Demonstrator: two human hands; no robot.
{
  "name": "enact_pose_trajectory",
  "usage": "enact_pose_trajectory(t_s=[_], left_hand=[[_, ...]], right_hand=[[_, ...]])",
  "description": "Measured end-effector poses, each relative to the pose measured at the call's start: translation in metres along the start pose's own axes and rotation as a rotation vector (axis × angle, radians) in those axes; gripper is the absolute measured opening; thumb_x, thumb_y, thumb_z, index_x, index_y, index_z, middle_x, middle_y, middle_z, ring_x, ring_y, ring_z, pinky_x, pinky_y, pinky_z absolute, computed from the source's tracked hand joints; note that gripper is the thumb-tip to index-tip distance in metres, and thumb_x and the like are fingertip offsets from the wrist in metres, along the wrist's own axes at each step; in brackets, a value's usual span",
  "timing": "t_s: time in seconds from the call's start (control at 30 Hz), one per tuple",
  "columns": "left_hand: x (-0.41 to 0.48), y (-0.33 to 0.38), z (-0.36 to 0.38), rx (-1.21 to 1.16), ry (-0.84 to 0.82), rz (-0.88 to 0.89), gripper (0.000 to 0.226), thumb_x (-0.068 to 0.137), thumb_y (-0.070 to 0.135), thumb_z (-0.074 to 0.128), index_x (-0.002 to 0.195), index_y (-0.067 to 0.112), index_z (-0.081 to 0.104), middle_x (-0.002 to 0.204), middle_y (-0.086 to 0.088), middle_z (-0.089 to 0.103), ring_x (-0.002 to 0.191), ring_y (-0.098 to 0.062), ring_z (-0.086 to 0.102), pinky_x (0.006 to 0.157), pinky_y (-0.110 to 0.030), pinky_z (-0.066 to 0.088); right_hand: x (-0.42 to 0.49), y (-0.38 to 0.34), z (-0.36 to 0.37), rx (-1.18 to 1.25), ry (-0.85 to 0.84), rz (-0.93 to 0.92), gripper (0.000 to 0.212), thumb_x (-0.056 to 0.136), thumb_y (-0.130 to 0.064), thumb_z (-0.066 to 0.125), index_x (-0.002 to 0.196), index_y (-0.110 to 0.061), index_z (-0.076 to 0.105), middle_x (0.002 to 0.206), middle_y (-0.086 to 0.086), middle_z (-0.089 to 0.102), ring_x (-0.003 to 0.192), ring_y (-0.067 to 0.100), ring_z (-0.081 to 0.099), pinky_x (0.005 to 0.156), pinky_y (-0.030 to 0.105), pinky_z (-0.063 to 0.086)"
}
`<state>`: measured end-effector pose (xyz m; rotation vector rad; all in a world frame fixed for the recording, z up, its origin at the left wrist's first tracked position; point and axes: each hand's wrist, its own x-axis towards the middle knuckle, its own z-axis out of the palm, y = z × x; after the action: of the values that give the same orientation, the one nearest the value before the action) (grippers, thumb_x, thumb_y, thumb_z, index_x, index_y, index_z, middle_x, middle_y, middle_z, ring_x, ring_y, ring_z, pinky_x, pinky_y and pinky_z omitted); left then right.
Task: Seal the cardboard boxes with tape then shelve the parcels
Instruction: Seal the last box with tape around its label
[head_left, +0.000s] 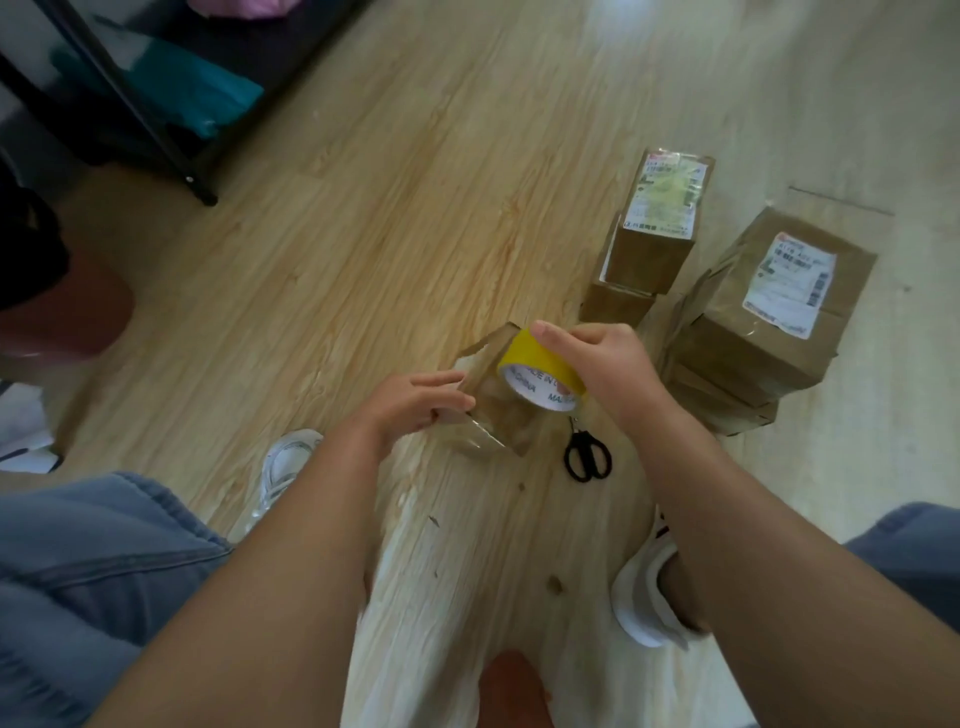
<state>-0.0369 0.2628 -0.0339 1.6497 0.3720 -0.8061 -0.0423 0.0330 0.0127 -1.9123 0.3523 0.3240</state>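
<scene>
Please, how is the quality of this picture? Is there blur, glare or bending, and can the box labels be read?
Head view: soft overall, motion blur on the left hand and the small box it holds. Head view: parcel labels unreadable, print inside the tape roll in the right hand partly legible. Head view: pale glare on the floor, boards bowed by the wide lens.

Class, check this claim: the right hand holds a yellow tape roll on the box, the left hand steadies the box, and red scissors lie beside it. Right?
No: the head view shows the scissors are black, not red. The right hand does hold the yellow tape roll on the box, and the left hand steadies it.
</scene>
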Motion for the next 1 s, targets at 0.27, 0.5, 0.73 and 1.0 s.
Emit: enact_pose_trajectory(t_s=[0.27, 0.5, 0.73, 1.0], left_hand=[[0.003, 0.007, 0.016, 0.047, 0.282, 0.204, 0.035, 0.08, 0.024, 0.064, 0.115, 0.027, 0.07, 0.091, 0.007, 0.07, 0.087, -0.01, 0.065, 0.075, -0.024, 0.051], [0.007, 0.013, 0.019, 0.503, 0.192, 0.182, 0.072, 0.062, 0.03, 0.081, 0.127, 0.026, 0.051, 0.12, 0.002, 0.059, 0.116, -0.022, 0.057, 0.093, -0.043, 0.051], [0.001, 0.005, 0.014, 0.754, 0.22, 0.142, 0.129, 0.05, 0.067, 0.079, 0.154, 0.018, 0.02, 0.14, -0.003, 0.041, 0.133, -0.024, 0.038, 0.106, -0.046, 0.041], [-0.005, 0.007, 0.014, 0.837, 0.173, 0.102, 0.129, 0.078, 0.06, 0.072, 0.152, 0.02, -0.024, 0.162, -0.009, 0.007, 0.149, -0.027, 0.01, 0.117, -0.045, 0.023]], right_hand=[[0.003, -0.023, 0.027, -0.006, -0.045, -0.045, 0.051, 0.091, -0.053, 0.065, 0.072, -0.006, 0.057, 0.068, 0.006, 0.044, 0.062, 0.016, 0.038, 0.059, 0.03, 0.03], [0.015, -0.043, 0.043, -0.117, -0.063, -0.045, 0.049, 0.094, -0.051, 0.061, 0.066, -0.016, 0.042, 0.065, 0.004, 0.04, 0.053, 0.012, 0.033, 0.054, 0.029, 0.029], [0.018, -0.055, 0.051, -0.226, -0.151, 0.019, 0.05, 0.095, -0.053, 0.059, 0.067, -0.013, 0.046, 0.036, -0.01, 0.035, 0.04, 0.009, 0.031, 0.044, 0.023, 0.027], [0.022, -0.063, 0.051, -0.53, -0.057, 0.117, 0.054, 0.092, -0.054, 0.059, 0.06, -0.013, 0.047, 0.051, -0.002, 0.044, 0.044, 0.015, 0.04, 0.045, 0.025, 0.028]])
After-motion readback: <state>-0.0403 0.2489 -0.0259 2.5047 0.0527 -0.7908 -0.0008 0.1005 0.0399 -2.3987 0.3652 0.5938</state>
